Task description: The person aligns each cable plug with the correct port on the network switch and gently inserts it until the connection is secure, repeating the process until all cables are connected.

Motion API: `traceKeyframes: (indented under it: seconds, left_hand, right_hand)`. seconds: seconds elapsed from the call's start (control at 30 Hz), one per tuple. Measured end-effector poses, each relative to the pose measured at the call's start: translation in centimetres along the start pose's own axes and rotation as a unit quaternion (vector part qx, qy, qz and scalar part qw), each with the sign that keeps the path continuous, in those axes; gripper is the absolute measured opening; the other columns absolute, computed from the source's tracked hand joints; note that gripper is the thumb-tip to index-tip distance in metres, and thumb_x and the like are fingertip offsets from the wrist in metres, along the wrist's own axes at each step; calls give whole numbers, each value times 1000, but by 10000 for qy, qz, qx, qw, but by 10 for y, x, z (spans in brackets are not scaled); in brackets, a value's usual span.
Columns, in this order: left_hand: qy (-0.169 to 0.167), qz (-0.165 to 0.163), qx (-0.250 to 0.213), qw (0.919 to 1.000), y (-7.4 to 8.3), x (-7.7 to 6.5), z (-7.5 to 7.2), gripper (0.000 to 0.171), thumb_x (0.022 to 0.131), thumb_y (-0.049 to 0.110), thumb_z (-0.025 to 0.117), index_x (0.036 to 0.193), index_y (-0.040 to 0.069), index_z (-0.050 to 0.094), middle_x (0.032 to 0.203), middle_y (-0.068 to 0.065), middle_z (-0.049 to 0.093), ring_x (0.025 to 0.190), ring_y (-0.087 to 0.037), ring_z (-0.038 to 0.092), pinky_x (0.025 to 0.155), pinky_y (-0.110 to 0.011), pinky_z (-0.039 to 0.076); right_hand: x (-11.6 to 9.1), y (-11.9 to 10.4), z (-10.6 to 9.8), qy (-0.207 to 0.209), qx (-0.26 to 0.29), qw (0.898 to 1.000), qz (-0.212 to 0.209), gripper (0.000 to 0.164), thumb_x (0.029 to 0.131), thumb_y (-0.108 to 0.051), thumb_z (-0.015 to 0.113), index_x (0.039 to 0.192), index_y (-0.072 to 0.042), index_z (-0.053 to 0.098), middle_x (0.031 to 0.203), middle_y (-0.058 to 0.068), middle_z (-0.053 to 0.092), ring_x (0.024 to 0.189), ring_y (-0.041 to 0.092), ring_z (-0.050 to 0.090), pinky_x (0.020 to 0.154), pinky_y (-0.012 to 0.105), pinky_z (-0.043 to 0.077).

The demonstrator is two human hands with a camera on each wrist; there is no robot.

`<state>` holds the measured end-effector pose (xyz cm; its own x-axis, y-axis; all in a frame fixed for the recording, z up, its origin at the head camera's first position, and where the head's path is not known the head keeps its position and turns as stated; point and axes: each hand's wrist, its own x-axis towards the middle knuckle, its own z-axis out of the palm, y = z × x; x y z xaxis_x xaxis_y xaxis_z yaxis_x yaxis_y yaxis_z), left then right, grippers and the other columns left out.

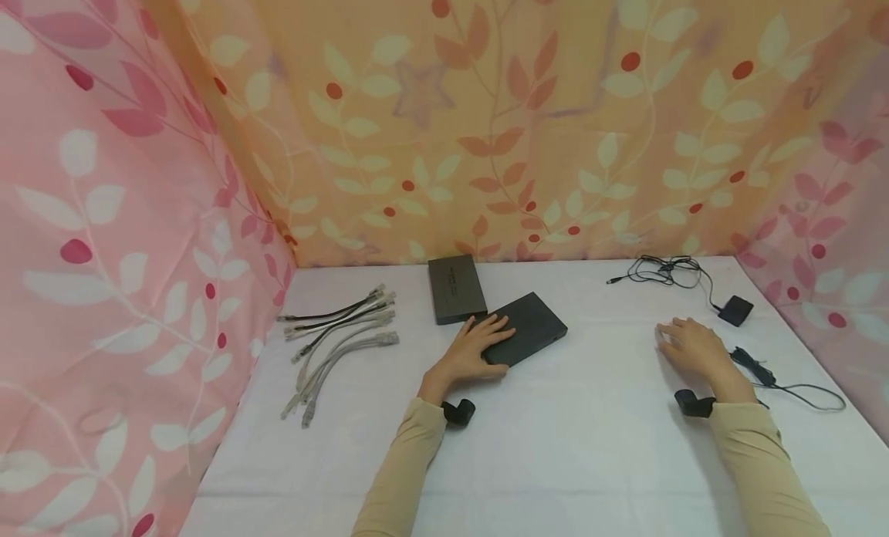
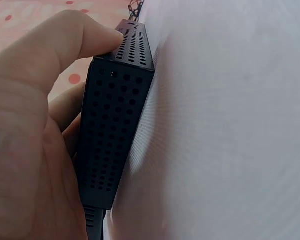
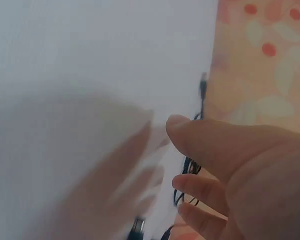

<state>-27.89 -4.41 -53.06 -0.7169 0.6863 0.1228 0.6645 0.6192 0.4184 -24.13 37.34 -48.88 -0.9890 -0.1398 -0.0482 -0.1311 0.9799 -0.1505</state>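
Observation:
A flat black network switch [image 1: 531, 329] with rows of vent holes along its sides lies at a slant on the white table. My left hand [image 1: 475, 350] grips its near left corner; the left wrist view shows the thumb on one perforated side of the switch [image 2: 115, 125] and the other fingers around the far face. My right hand [image 1: 694, 350] hovers over the right side of the table, fingers loosely bent and holding nothing. Nearest to it are a black power adapter [image 1: 736, 310] with its coiled cord [image 1: 667, 271] and a black USB-type plug [image 3: 137, 229].
A second dark box [image 1: 457, 288] lies behind the gripped switch, close to its corner. Several grey and black network cables [image 1: 340, 344] are spread at the left. A bundled black cable [image 1: 757, 367] lies beside the right wrist. Patterned cloth walls [image 1: 444, 136] surround the table.

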Motion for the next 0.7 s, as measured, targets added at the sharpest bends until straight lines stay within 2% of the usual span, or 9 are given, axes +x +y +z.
traceKeyframes:
  seconds: [0.23,0.5,0.7]
  left_hand:
    - [-13,-45,-26,10000,0,-1,4,73,81,47,63,145,30,31,154,8,19,143,-10,8,114,-45,-2]
    - [32,-32,4,10000,-2,0,6,73,81,47,63,145,31,30,154,9,18,143,-10,7,114,-45,-3]
    - [-12,-75,-21,10000,-2,1,5,73,81,47,63,145,32,30,154,9,18,143,-8,6,114,-44,-4]
  right_hand:
    - [-14,36,-1,-141,83,9981,588,62,86,-22,60,129,16,38,124,42,39,114,58,36,91,71,26]
    - [-23,59,-7,-143,332,9935,1081,55,84,-18,60,114,24,43,111,45,41,103,59,40,86,66,34]
    - [-28,66,-9,-36,458,9887,1429,48,83,-16,62,110,21,48,105,42,45,97,56,43,81,65,37]
